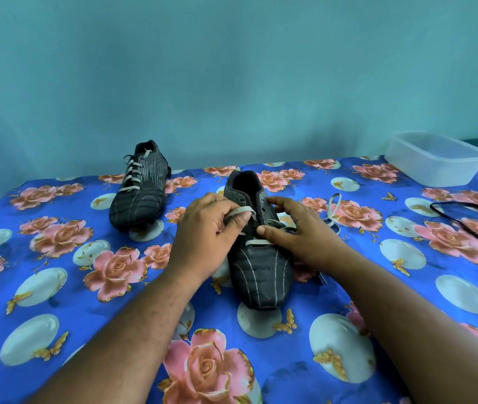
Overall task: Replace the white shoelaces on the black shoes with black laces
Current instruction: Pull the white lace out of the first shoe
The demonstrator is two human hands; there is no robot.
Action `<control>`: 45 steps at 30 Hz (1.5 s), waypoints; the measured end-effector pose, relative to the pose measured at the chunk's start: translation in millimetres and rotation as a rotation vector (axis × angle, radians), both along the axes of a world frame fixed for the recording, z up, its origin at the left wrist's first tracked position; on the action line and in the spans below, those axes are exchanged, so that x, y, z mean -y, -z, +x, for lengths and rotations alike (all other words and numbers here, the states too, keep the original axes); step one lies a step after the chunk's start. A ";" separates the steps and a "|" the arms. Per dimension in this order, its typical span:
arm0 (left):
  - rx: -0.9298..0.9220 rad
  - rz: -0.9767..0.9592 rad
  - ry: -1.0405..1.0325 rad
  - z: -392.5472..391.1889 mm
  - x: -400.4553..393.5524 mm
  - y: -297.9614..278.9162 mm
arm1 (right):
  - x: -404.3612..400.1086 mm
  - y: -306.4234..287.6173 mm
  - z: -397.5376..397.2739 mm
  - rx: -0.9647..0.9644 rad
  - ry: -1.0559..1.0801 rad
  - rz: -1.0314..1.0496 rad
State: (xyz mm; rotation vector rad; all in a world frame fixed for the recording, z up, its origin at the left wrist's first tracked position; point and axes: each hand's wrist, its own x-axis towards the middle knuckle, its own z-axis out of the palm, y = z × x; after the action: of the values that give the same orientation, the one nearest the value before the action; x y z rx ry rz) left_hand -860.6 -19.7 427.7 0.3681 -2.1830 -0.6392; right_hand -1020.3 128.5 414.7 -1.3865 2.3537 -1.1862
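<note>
A black shoe (261,272) with thin pale stripes stands in front of me, toe toward me. Its white lace (239,212) is partly undone; only the lowest crossing still spans the eyelets. My left hand (207,237) pinches a loop of that lace beside the shoe's left side. My right hand (296,228) rests on the shoe's right side with the thumb pressing near the eyelets. A loose end of the white lace (334,209) trails to the right. The second black shoe (140,188) stands at the back left, fully laced in white. Black laces (471,225) lie at the right.
A blue floral cloth (86,287) covers the table. A translucent plastic container (436,158) sits at the back right corner. A teal wall rises right behind the table's far edge.
</note>
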 end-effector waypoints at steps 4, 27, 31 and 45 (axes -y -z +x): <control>-0.031 0.268 0.183 4.0 -5.6 -2.9 | 0.2 -1.4 0.7 0.002 -0.004 -0.005; 0.030 0.005 -0.161 6.4 9.3 2.9 | 1.9 2.9 -2.8 0.036 -0.019 -0.016; 0.099 -0.140 -0.135 1.3 -7.1 0.0 | 2.3 3.3 -3.7 0.030 -0.019 -0.020; 0.041 0.234 -0.365 11.5 37.0 8.5 | 1.6 0.9 -1.1 0.025 -0.023 -0.023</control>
State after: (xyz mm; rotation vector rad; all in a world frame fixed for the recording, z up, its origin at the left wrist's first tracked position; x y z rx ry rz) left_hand -849.2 -56.7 419.3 0.8867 -2.0098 -0.6840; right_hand -1021.3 126.9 413.7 -1.3937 2.3079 -1.2206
